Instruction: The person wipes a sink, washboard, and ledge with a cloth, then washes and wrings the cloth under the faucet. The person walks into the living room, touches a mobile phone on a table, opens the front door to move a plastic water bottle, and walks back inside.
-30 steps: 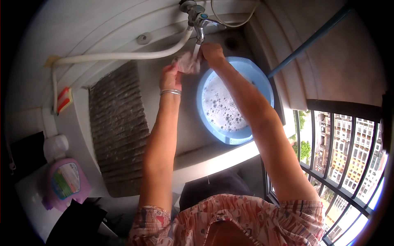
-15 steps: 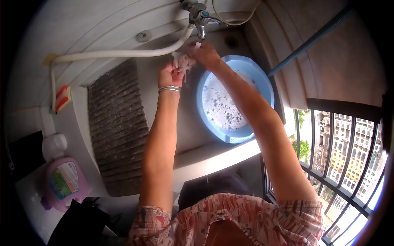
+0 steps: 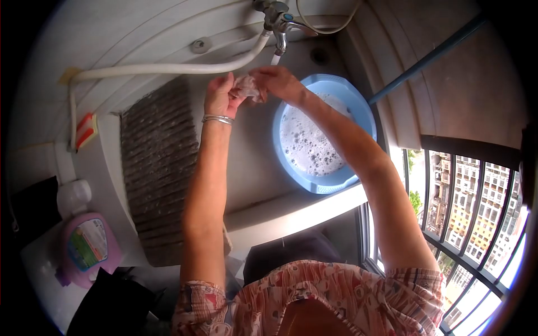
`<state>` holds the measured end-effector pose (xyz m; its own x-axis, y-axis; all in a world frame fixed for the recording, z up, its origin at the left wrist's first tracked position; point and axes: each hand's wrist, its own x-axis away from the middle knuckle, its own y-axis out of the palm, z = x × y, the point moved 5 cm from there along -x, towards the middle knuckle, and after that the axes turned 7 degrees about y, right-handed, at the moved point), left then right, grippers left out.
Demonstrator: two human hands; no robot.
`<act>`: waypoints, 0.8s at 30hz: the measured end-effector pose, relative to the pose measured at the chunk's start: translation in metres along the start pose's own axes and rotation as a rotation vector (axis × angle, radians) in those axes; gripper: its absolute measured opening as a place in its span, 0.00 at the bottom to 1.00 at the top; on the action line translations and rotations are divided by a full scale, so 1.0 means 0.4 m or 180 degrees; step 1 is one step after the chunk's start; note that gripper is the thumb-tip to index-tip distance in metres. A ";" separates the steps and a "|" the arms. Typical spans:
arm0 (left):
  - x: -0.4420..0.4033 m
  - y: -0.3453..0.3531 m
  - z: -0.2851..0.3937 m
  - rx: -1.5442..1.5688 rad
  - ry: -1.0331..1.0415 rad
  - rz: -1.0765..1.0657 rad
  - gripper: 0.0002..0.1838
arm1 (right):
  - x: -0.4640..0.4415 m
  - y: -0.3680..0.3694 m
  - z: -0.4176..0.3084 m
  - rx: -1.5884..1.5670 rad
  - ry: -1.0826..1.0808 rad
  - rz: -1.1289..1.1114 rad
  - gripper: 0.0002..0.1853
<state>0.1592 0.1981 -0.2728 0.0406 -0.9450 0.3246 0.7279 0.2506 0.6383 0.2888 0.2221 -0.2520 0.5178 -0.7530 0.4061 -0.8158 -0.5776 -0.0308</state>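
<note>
Open sink floor (image 3: 246,157) below L grip (image 3: 219,98); basin (image 3: 278,137) just R of & below R grip (image 3: 278,83). Ribbed washboard (image 3: 159,168) below-L of L grip, tap (image 3: 282,42) above R grip, barred window (image 3: 471,218) far R. Both clamped on pale cloth (image 3: 246,87), btwn them. Vs prev frame: L grip farther L of tap.

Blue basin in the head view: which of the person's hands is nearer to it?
Right. The right hand is beside the blue basin's upper-left rim, its forearm crossing over the basin in view; the left hand is farther left.
</note>
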 end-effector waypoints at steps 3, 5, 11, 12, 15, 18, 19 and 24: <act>0.005 -0.013 0.006 0.0109 0.0269 0.0763 0.05 | 0.019 -0.002 -0.019 -0.0961 0.0027 0.0579 0.20; -0.015 0.016 -0.008 0.0329 0.0248 -0.0222 0.06 | 0.023 0.024 -0.026 -0.0017 0.0063 0.0397 0.18; 0.004 -0.115 -0.035 0.0642 0.0336 0.1135 0.09 | -0.062 -0.124 0.052 -0.1682 0.0420 0.1139 0.13; 0.016 -0.121 -0.033 0.0639 0.0337 0.1135 0.09 | -0.063 -0.146 0.065 -0.2328 0.0421 0.1364 0.12; 0.047 -0.124 -0.045 0.0923 0.0028 0.1097 0.08 | -0.055 -0.127 0.061 -0.2842 0.0617 0.2088 0.09; 0.060 -0.126 -0.079 0.0663 -0.0316 0.1422 0.07 | -0.082 -0.062 0.065 -0.2962 0.0094 0.1138 0.09; 0.058 -0.121 -0.087 0.0535 -0.0509 0.1157 0.07 | -0.091 -0.087 0.095 -0.1614 0.0911 0.1271 0.08; 0.042 -0.138 -0.031 0.1123 0.0306 0.1224 0.10 | -0.023 -0.198 0.025 0.0579 -0.0014 0.2405 0.13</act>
<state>0.1281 0.1658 -0.3111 0.3338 -0.7817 0.5268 0.3741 0.6228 0.6872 0.3511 0.2714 -0.2623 -0.1608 -0.9640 0.2117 -0.8929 0.0507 -0.4474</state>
